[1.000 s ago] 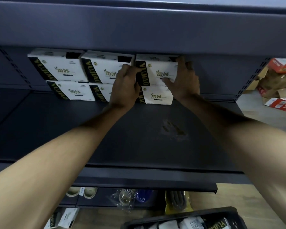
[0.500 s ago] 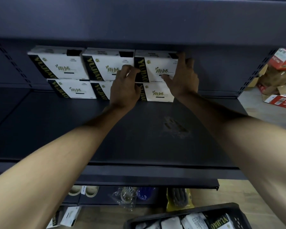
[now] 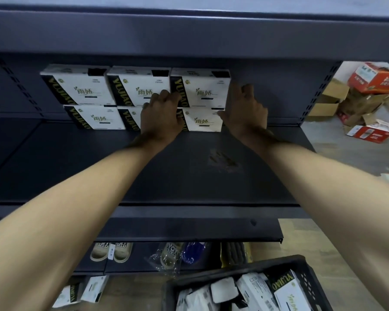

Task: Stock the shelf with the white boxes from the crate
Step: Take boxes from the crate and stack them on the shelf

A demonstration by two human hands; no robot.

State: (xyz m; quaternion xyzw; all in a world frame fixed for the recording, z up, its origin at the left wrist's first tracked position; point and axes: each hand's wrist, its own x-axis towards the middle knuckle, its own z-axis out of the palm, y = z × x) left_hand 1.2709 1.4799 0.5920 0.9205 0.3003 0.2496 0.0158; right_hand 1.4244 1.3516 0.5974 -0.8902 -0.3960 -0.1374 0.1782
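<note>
The top box point(image 3: 202, 90) of the right-hand stack sits between the two hands, in the upper middle of the frame at the back of the shelf point(image 3: 99, 167). Its long axis runs left to right across the frame, so the hands bracket its short ends. The left hand point(image 3: 162, 117) has bent fingers over the box's left edge, where the black stripe is. Whether they grip it or only press against it I cannot tell. The right hand point(image 3: 245, 111) lies with its fingers fairly straight along the box's right side, holding nothing, with its thumb reaching toward the upper right corner of the lower box point(image 3: 203, 122).

The top box is white with a black band down its left side and green-and-gold print. It stands square on the one below and touches its neighbour to the left. Six such boxes make three stacks of two.

The box looks settled, so this seems to be a final squaring-up. The crate point(image 3: 310, 279), at the lower right of the frame, holds more boxes in a loose heap. It lies well below the shelf, on the right hand's side — probably the nearer hand for the next pick.
</note>
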